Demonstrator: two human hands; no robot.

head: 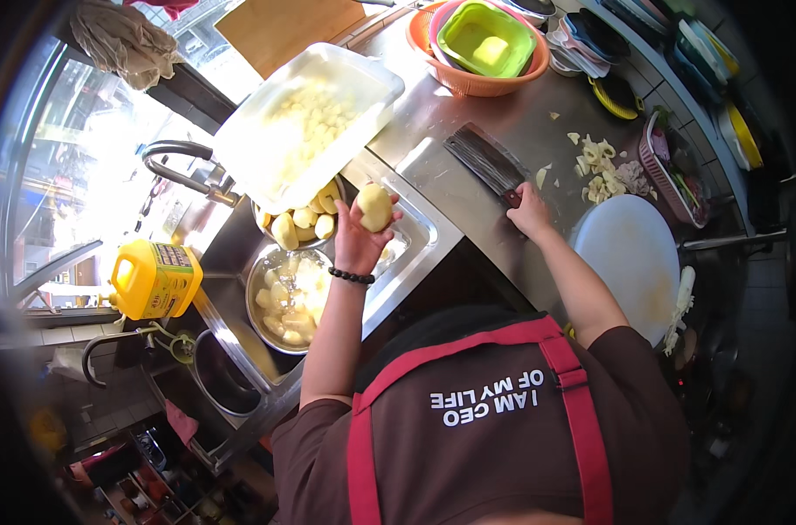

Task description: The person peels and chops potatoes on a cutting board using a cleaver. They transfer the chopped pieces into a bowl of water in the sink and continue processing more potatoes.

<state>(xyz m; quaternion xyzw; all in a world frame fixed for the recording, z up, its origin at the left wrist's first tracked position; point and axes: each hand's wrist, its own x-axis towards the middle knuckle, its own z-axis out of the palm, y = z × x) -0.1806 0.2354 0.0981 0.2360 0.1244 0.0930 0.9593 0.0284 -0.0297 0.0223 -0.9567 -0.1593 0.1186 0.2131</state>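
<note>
A peeled potato (375, 207) rests in the upturned palm of my left hand (362, 239), held over the sink edge. My right hand (528, 209) grips the handle of a broad cleaver (484, 159), whose blade lies over the steel counter. Below my left hand, a metal bowl (251, 296) in the sink holds water and peeled potatoes (297, 324). More whole peeled potatoes (284, 231) fill a second bowl, partly hidden by a translucent plastic tub (381, 108). Small pale pieces (316, 111) lie inside that tub, washed out by glare.
A white round cutting board (624, 256) lies to the right, near pale peelings (598, 164) and a pink basket (654, 161). Nested baskets (470, 85) stand at the back. A faucet (181, 174) and a yellow jug (158, 279) flank the sink (237, 252) on the left.
</note>
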